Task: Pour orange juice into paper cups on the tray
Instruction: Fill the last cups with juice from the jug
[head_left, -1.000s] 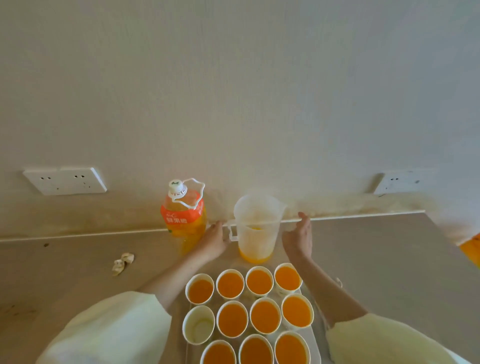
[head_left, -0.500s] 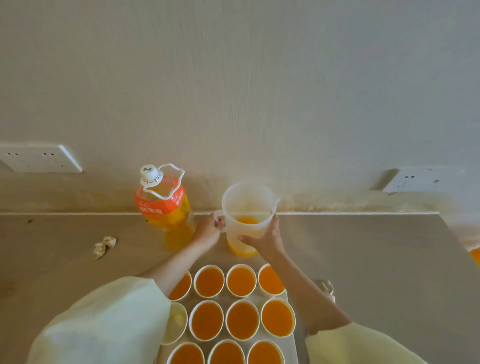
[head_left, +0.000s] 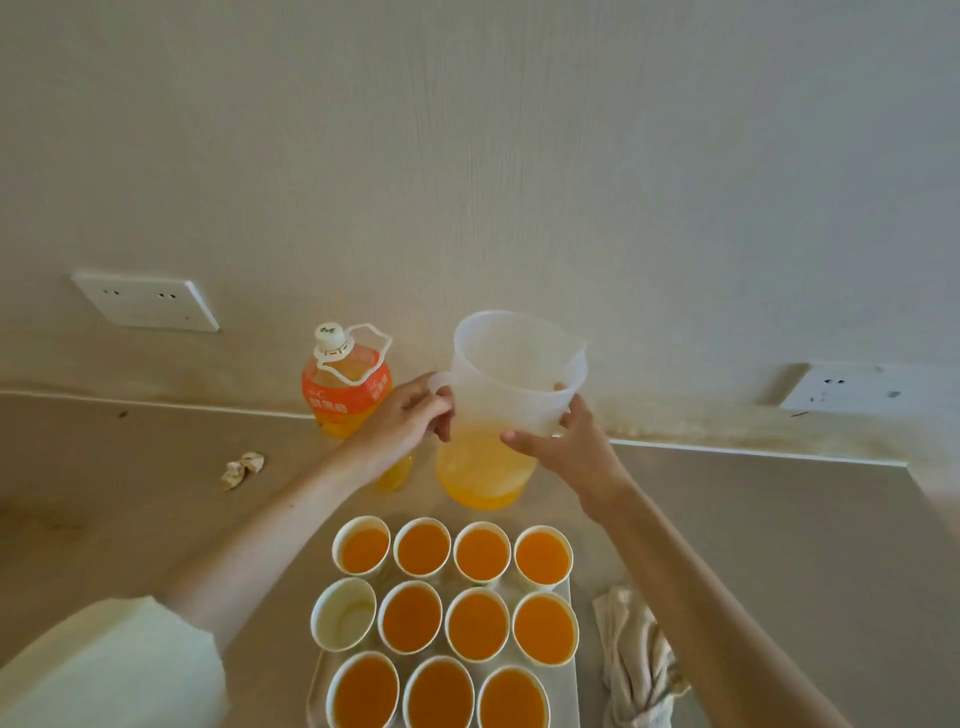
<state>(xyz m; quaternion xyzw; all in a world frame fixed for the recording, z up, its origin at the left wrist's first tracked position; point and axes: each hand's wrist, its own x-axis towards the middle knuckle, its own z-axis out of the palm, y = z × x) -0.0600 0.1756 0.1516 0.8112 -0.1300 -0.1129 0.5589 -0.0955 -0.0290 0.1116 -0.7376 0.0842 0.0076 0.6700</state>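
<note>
A translucent plastic jug (head_left: 511, 384) with orange juice in its bottom third stands or hovers just behind the tray (head_left: 570, 696). My left hand (head_left: 410, 418) grips the jug's handle on its left side. My right hand (head_left: 569, 447) cups the jug's right wall, thumb across the front. On the tray stand several paper cups; all but one hold orange juice, such as a filled cup (head_left: 477, 623). One cup (head_left: 344, 613) at the left of the middle row is nearly empty.
An orange juice bottle (head_left: 345, 389) with a white cap stands left of the jug against the wall. A crumpled cloth (head_left: 636, 660) lies right of the tray. A small crumpled paper scrap (head_left: 241, 467) lies far left. Wall sockets (head_left: 148, 301) sit at both sides.
My right hand moved from the jug's far right side onto its wall and now cups it. The left hand stayed on the handle. The camera view shifted.
</note>
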